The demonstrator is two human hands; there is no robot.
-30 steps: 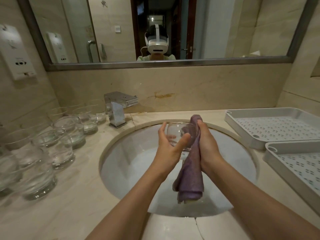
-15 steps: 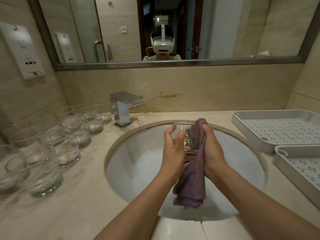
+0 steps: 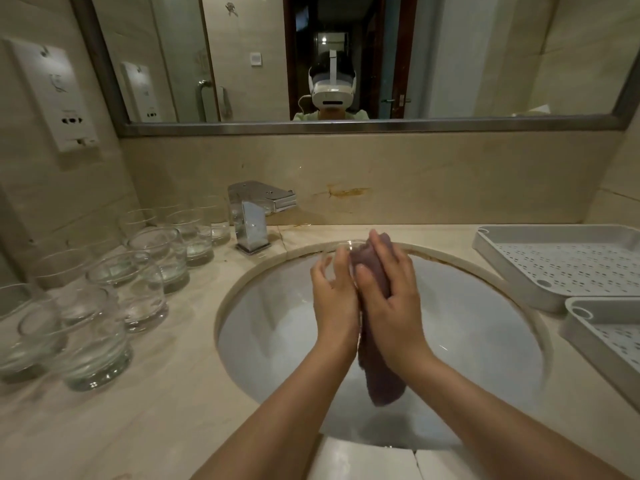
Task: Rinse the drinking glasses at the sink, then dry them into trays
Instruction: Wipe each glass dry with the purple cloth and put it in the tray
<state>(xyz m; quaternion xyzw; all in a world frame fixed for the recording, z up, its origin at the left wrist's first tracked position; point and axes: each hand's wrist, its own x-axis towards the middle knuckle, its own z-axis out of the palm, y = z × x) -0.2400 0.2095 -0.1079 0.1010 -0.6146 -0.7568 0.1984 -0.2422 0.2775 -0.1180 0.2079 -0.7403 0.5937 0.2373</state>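
Over the white sink basin (image 3: 467,341) my left hand (image 3: 334,299) grips a clear drinking glass (image 3: 343,249), mostly hidden between my palms; only its rim shows. My right hand (image 3: 388,299) presses a purple cloth (image 3: 381,372) against the glass, and the cloth's tail hangs down into the basin. Several clear glasses (image 3: 138,282) stand on the counter to the left. Two white perforated trays, the far tray (image 3: 561,261) and the near tray (image 3: 609,341), lie on the counter at the right with nothing in them.
A chrome faucet (image 3: 254,216) stands behind the basin's left rim. A mirror (image 3: 346,64) spans the back wall, and a white socket panel (image 3: 55,95) hangs on the left wall. The beige stone counter (image 3: 173,393) wraps around the basin.
My hands have closed tighter around the glass, the right hand wrapping the cloth further over it. The view has shifted slightly left.
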